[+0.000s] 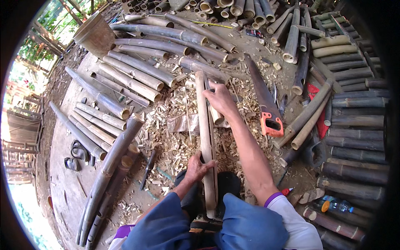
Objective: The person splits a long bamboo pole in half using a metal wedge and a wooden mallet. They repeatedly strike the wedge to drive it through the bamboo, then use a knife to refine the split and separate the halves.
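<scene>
Smooth, round bamboo lengths (354, 143) line the frame's right edge, while a long, pale bamboo piece (203, 125) runs through its centre — gripped by left hand (199, 167) below, right hand (221, 98) above — near a tapered metal saw (265, 98) and flaky chips (164, 108).

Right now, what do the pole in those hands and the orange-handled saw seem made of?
Held pole: likely bamboo, matte, from its streaky tan surface. Saw blade: probably steel, dull, from its flat, dark sheet. Saw handle: plastic or painted wood, can't tell; smooth, mostly even orange.
</scene>
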{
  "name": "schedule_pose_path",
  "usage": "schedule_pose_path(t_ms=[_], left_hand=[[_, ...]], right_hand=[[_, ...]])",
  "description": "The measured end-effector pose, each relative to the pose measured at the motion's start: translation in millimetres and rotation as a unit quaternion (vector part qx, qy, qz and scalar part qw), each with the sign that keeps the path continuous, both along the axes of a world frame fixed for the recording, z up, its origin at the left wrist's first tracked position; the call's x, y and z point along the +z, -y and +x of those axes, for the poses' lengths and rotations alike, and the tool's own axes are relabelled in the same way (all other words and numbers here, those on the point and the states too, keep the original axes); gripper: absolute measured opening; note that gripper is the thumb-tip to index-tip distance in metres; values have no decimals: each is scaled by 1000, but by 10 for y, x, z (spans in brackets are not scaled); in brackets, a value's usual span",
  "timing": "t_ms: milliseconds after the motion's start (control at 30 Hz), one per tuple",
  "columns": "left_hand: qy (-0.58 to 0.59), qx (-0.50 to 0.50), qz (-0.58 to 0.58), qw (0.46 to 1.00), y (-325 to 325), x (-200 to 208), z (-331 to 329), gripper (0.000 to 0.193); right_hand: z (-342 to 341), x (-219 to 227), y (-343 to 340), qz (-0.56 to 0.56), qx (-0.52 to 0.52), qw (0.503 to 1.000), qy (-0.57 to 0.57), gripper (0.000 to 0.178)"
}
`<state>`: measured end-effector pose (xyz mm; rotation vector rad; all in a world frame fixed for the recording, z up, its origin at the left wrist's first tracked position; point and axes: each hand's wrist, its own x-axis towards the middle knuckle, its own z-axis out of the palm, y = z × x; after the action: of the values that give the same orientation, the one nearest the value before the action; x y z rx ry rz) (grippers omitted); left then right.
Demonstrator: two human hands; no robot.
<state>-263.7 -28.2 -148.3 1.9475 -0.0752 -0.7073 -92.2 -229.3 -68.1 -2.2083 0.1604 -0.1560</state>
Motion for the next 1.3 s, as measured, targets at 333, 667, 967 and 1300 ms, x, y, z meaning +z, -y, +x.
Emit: schedule_pose_path(t_ms=[333,667,967,1300], left_hand=[[-166,22,-195,966,-282,123,90,51],[-49,52,-22,997,-79,135,-40,53],[57,69,151,984,121,248,-116,60],[89,51,154,983,96,145,-155,59]], right_hand=[[-2290,361,-352,493,-55,848,-185,36],[-2585,416,-370,472,-51,829,-295,37],[-2524,397,-381,488,-78,822,-285,29],[-2351,-47,-369,407,-44,894,-184,23]])
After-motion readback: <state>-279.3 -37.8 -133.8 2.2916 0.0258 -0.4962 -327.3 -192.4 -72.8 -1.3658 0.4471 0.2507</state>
